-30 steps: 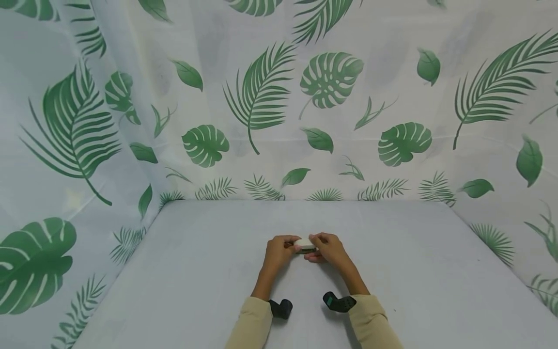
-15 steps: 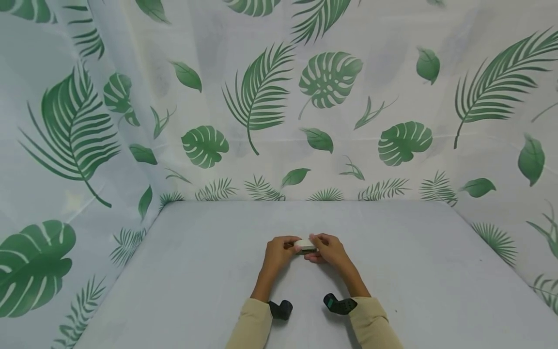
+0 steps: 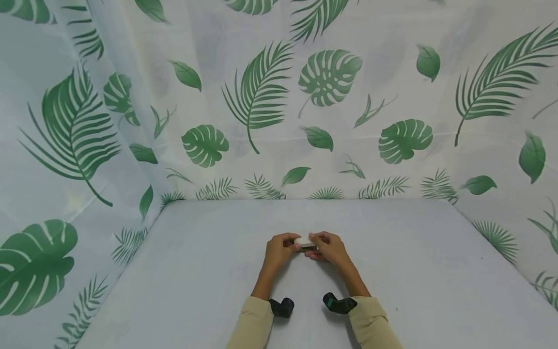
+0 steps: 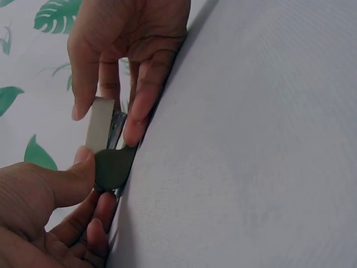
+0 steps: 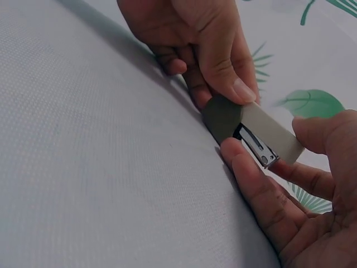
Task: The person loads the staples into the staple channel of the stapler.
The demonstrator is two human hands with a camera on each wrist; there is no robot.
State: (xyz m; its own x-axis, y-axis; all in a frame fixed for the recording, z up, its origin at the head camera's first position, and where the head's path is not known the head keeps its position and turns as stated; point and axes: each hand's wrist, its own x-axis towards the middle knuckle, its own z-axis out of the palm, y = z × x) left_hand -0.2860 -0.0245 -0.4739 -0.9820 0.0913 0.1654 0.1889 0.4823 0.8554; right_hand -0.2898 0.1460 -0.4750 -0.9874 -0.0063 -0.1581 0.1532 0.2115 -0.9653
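Note:
A small stapler (image 3: 305, 243) with a cream top, a dark green rounded end and a metal staple track is held between both hands over the white table. In the left wrist view, the left hand (image 4: 39, 206) pinches the green end of the stapler (image 4: 112, 168), its thumb on the side. The right hand (image 5: 312, 184), in the right wrist view, holds the other end, thumb at the cream top and fingers below by the metal track. A gap shows between the cream top and the track. In the head view, the fingers partly cover both ends of the stapler.
The white table surface (image 3: 209, 271) spreads around the hands. A white curtain with green leaf prints (image 3: 270, 160) stands behind the table and along its sides. Black camera mounts (image 3: 282, 308) sit on both wrists, by the beige sleeves (image 3: 250, 322).
Both hands keep their hold on the stapler in nearly the same place. The head view has shifted very slightly.

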